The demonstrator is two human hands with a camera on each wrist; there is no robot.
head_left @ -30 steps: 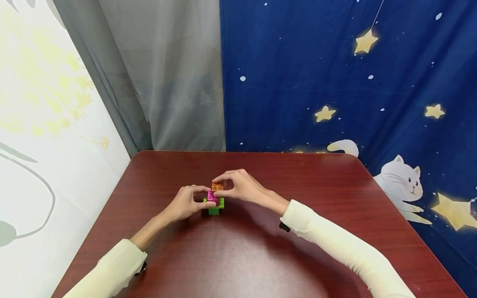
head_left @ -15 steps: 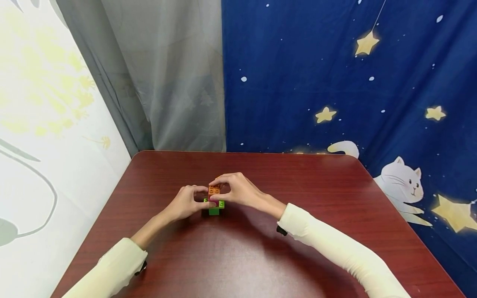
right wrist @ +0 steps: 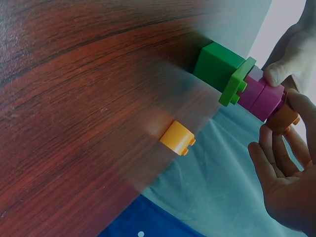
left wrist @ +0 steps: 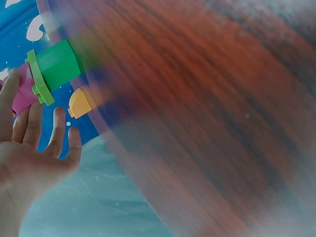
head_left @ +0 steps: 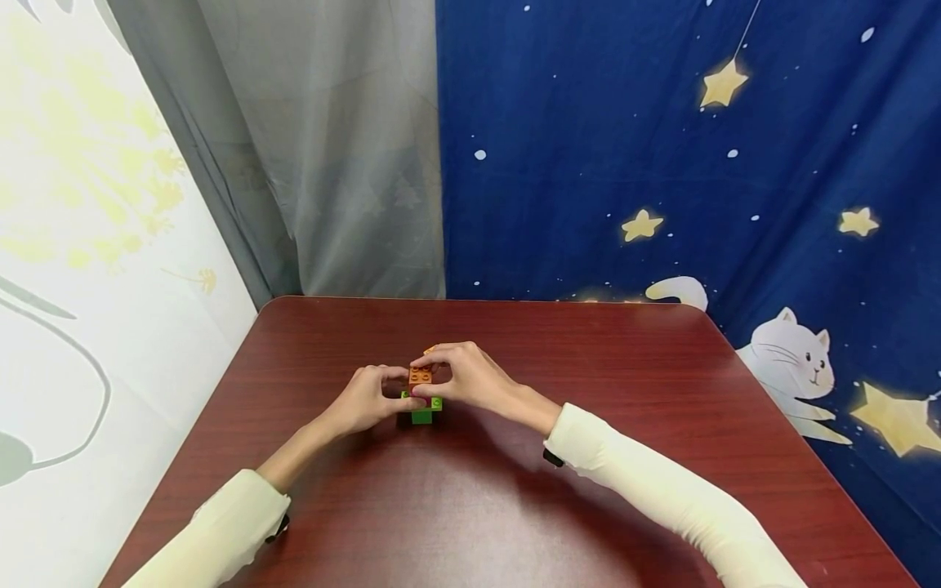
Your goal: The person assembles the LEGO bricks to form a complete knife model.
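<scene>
A small toy-brick tower stands on the table. At its base is a green brick [right wrist: 217, 65], with a light green plate [right wrist: 237, 83] above it and magenta bricks [right wrist: 257, 95] on the plate. My left hand [head_left: 365, 402] grips the magenta bricks between thumb and fingers from the left. From the right, my right hand [head_left: 474, 376] pinches an orange brick [head_left: 421, 376] on top of the magenta ones. Whether the orange brick is fully seated cannot be told. Fingers partly hide the magenta bricks in the head view.
Behind the tower lies a loose yellow-orange brick [right wrist: 177, 138], mostly hidden by the right hand in the head view. The reddish-brown table [head_left: 456, 523] has its far edge near a grey curtain [head_left: 367, 163] and a blue starry curtain [head_left: 559, 163].
My right hand has brought the orange brick slightly down, left and nearer, onto the magenta bricks. The left hand has stayed in place. The loose yellow-orange brick now peeks out behind the right hand.
</scene>
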